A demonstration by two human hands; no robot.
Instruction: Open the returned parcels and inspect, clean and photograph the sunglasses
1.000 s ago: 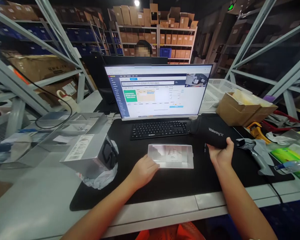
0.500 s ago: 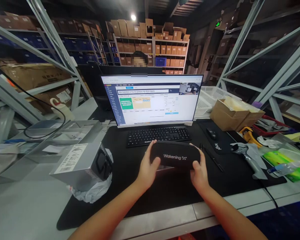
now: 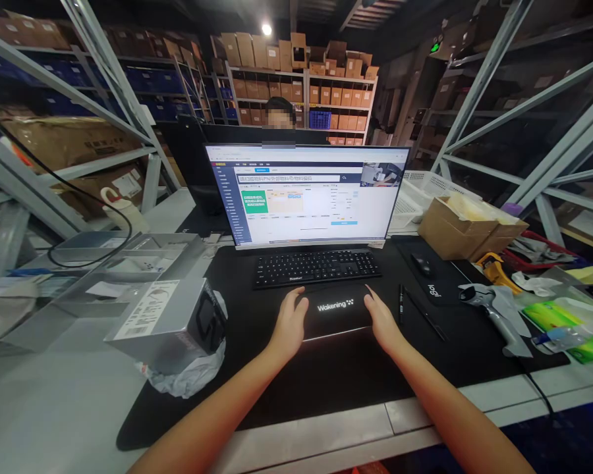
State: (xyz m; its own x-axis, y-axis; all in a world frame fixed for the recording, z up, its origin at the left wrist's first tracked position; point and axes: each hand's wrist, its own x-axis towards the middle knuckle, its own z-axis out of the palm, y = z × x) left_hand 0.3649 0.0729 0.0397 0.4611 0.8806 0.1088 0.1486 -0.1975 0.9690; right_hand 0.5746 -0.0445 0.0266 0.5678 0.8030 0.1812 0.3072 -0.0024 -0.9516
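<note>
Black oblong fabric case [image 3: 336,308] printed "Wakening" lies on the black desk mat [image 3: 326,375] before the keyboard [image 3: 317,266]; left hand [image 3: 290,324] and right hand [image 3: 381,322] flank it, fingers together, pressed against its ends.

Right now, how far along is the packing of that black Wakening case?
Looks done: the black case sits down in the silver tray, only the tray's front edge showing. In hand: left hand and right hand press its two ends. Seemingly left: the silver box lies on its side at the left, apart from the case, and the scanner lies untouched.
</note>
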